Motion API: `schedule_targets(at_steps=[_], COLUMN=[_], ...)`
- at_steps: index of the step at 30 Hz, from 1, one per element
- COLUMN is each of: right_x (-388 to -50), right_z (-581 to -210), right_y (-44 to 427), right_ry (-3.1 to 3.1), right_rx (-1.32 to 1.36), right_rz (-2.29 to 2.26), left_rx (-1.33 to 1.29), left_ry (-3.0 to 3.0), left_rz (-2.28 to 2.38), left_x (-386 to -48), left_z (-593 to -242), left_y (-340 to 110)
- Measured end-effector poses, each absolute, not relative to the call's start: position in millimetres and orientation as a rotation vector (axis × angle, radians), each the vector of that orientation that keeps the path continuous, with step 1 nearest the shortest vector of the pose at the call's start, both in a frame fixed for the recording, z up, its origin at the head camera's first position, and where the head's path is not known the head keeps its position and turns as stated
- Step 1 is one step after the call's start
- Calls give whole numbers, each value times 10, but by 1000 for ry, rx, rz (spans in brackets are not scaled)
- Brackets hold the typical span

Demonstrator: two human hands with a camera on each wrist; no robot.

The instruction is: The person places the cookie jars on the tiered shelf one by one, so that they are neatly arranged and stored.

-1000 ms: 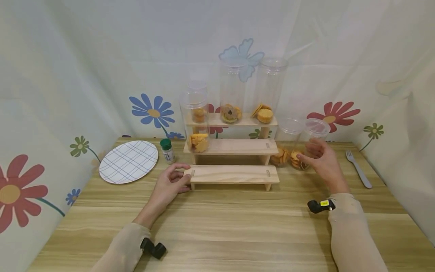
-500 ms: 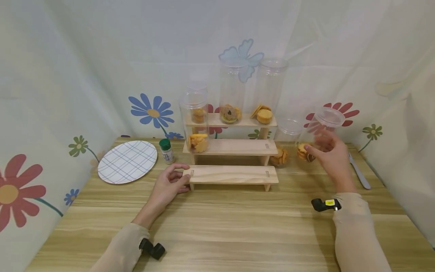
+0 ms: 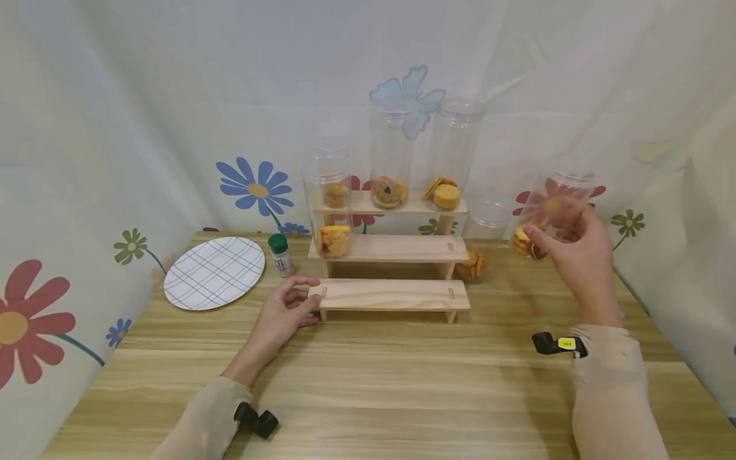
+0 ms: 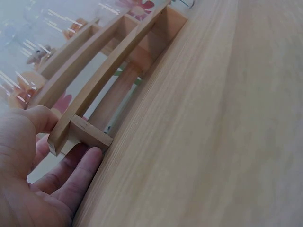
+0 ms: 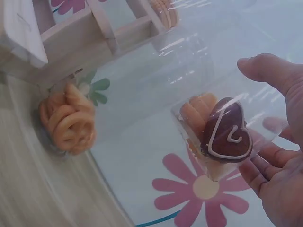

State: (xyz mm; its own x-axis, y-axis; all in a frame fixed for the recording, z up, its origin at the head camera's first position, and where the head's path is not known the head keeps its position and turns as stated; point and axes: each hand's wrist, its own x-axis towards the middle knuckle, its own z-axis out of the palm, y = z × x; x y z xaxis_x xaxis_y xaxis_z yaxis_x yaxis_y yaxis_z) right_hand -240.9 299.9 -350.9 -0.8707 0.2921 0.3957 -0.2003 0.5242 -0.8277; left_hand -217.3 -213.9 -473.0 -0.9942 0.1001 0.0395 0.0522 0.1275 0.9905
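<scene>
My right hand [image 3: 585, 262] grips a clear lidded jar [image 3: 559, 191] and holds it up off the table, tilted, right of the shelf. Inside are round biscuits and a heart-shaped chocolate cookie [image 5: 229, 132] with white icing, seen in the right wrist view. My left hand [image 3: 283, 313] holds the left end of the low front step of a three-tier wooden shelf [image 3: 388, 295], its fingers at the step's leg [image 4: 90, 132]. Beside the shelf's right end, another clear jar [image 3: 474, 263] of pretzel-like biscuits stands on the table.
Several clear jars of biscuits stand on the shelf, one jar [image 3: 335, 239] on the middle tier's left end. To the left are a checked plate [image 3: 215, 273] and a green-capped shaker [image 3: 281, 255]. A flowered cloth [image 3: 259, 76] hangs behind.
My right hand has lifted the jar with the heart cookie from the table and carried it up and to the right, away from the pretzel jar. The left hand stays on the front step.
</scene>
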Motion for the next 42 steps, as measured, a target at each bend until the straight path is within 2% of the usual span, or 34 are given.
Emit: schedule_targets(at_steps=[15,22,28,42], right_x=[-2178,-2078,-2092,-2315], right_z=[-3146,-3013,-2990,-2995], right_y=[2838,2694,2528,1835], right_ry=[-2157,-2127,-2139,-2286], right_rx=[-36,90,255,407], right_rz=[1362,1335,1332,1412], left_rx=[147,142,143,128], left_ry=[2330,2334,2331,2343], left_rz=[2043,2043,2047,2042], left_x=[-2172,-2169,-2168,-2161], left_z=[-4726,-4712,-4711,-4715], left_y=[-2144,-2142,-2136,-2136])
